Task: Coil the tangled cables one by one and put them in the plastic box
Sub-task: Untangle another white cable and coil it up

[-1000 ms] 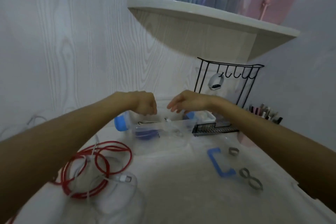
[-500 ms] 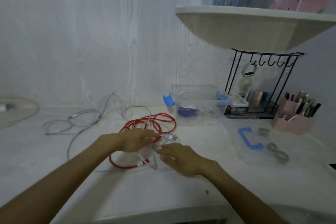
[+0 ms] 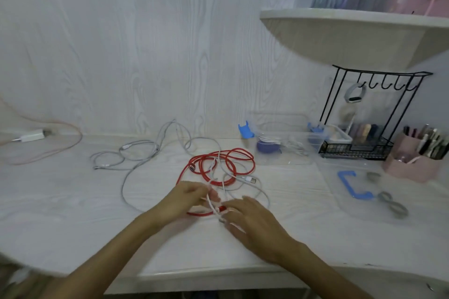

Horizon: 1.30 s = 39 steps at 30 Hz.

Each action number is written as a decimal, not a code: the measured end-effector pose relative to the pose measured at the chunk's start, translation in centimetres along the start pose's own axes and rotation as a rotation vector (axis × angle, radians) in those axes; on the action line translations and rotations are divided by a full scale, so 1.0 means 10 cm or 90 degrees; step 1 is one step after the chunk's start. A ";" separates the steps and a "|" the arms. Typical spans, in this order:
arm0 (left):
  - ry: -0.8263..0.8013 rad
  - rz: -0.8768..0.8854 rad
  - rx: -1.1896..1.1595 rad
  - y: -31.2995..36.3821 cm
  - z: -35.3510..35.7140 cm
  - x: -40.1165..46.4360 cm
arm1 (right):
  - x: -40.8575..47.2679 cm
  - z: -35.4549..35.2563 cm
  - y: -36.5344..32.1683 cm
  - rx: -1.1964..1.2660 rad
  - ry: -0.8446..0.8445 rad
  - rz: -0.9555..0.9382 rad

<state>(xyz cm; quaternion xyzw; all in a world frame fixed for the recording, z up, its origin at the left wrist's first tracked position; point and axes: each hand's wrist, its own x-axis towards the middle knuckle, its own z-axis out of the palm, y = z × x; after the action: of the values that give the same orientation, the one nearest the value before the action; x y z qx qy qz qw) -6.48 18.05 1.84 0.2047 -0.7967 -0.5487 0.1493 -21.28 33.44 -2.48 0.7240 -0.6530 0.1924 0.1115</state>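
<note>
1. The left hand (image 3: 188,198), just below the centre of the frame, has its fingers curled together, pinching a white cable (image 3: 211,200) between thumb and fingertips at the near edge of the tangle.
2. The right hand (image 3: 252,223), lower centre-right, lies palm down with its fingers fairly straight and slightly spread; the fingertips press on the white cable where it crosses the red cable (image 3: 218,165). Whether any finger hooks under a strand I cannot tell.
3. The red cable lies in loose loops on the white desk (image 3: 73,201) at the centre of the frame, with the white cable threaded through it and a connector end lying to the right of the loops.
4. Against the frame half a second earlier, both hands sit nearer together on the tangle, and the left now lifts a short stretch of white cable off the desk. A second ago both hands were up at the plastic box.
5. The clear plastic box (image 3: 281,138) stands in the centre-right, against the wall, blue latches at both ends and coiled cables already inside.
6. A grey cable (image 3: 136,153) sprawls left of centre, apart from the hands.
7. The box lid (image 3: 364,189), clear with a blue latch, lies flat at right; a black wire rack (image 3: 359,138) and a pink pen holder (image 3: 413,165) stand behind it.
8. A white charger plug (image 3: 31,136) rests at the far left edge, and a shelf (image 3: 352,31) overhangs the upper right.
</note>
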 end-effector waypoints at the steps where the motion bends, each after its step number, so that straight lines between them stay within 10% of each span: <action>1: 0.043 -0.028 -0.059 0.04 0.00 0.04 | -0.02 -0.01 0.00 0.036 0.011 0.038; 6: 0.181 -0.109 -0.069 0.05 -0.20 0.14 | 0.08 -0.19 0.35 0.120 0.153 0.334; 11: 0.236 -0.068 0.132 -0.06 -0.39 0.14 | 0.42 -0.05 0.59 -0.061 -0.087 0.421; 19: 0.531 -0.094 0.285 -0.13 -1.27 0.17 | 0.40 -0.79 1.15 0.123 0.204 0.617; 23: 0.352 -0.160 0.475 -0.15 -1.30 0.18 | 0.35 -1.02 1.16 0.376 0.219 0.619; 27: 0.323 0.021 0.682 0.14 -0.95 0.30 | 0.52 -1.25 0.95 0.531 0.171 0.521; 30: 0.195 0.203 0.478 0.54 -0.60 0.41 | 0.72 -1.43 0.71 0.525 0.144 0.430; 33: -0.105 0.131 0.208 0.90 -0.09 0.45 | 0.95 -1.58 0.46 0.612 0.151 0.353; 39: -0.173 0.124 0.057 0.81 -0.01 0.45 | 0.90 -1.99 0.72 0.642 0.372 0.438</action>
<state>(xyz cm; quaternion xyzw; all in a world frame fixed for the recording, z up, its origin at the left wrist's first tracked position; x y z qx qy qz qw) -11.66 18.32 9.55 0.0565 -0.8491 -0.5185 0.0835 -30.38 32.63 18.67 0.3570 -0.6196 0.6858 -0.1354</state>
